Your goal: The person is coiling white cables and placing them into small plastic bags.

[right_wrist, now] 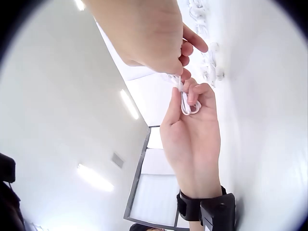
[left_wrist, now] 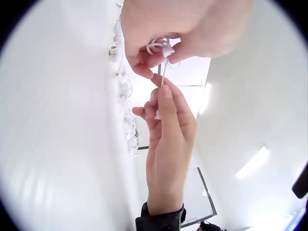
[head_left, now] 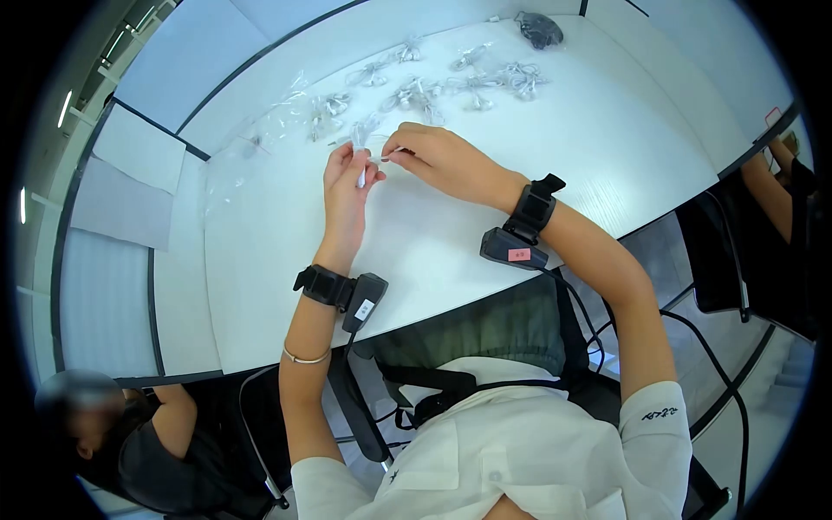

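A small coil of white cable [right_wrist: 186,109] sits in the left hand [head_left: 345,201], whose thumb and fingers grip it at its middle. Its loops stick out beyond the palm in the right wrist view. The right hand [head_left: 452,165] pinches a thin strand of the same cable between thumb and finger, close beside the left fingertips. In the left wrist view that strand [left_wrist: 165,72] runs straight from the bound coil to the right hand's thumb. Both hands are above the white table [head_left: 520,173], near its middle. The cable's ends are partly hidden by fingers.
Several coiled white cables [head_left: 416,94] lie across the back of the table. Clear plastic wrapping [head_left: 286,117] is spread at the left, and a dark bundle [head_left: 539,30] lies at the far back. Low partitions [head_left: 685,113] border the table. Another person [head_left: 165,442] sits at the lower left.
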